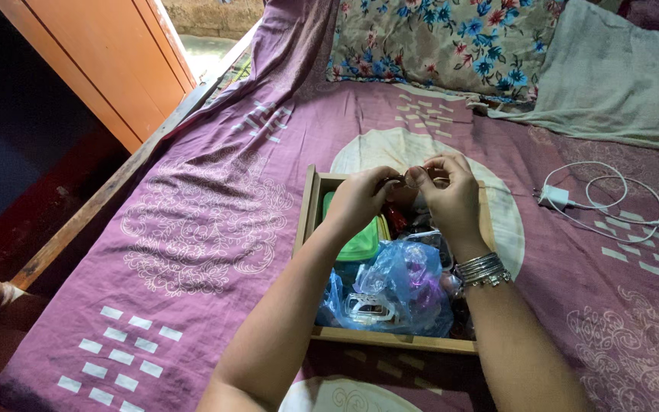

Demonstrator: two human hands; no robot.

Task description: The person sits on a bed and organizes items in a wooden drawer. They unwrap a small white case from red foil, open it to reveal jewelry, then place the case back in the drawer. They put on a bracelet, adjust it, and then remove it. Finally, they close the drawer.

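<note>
Head view: you look down at your two hands over a wooden box point(310, 210) on a bed point(192, 252).
Left hand: your left hand point(358, 200) is above the far end of the box, fingers curled shut, pinching one side of a small ring point(413, 177).
Right hand: your right hand point(451, 194) meets it from the other side, its fingertips closed on the same ring; silver bangles point(482, 269) sit on that wrist.
Ring: a thin, round, metal-looking piece, held between both grips above the box, clear of what lies inside. What kind of piece it is you cannot tell; it is too small.
Box: open, set on the purple patterned sheet near the middle of the bed, over a pale round motif.
Inside: a green tub point(360, 244) lies at the left, under your left wrist; a blue plastic bag point(398, 286) with small items fills the near end; dark bits lie between them, too blurred to name.
Right of box: a white charger point(557, 197) with its looped cable lies on the sheet, well apart from the box.
Far end: a floral pillow point(451, 42) and a grey pillow point(619, 76) lie side by side.
Left edge: the wooden bed rail point(108, 198) runs along the sheet, with an orange door point(108, 61) beyond.
</note>
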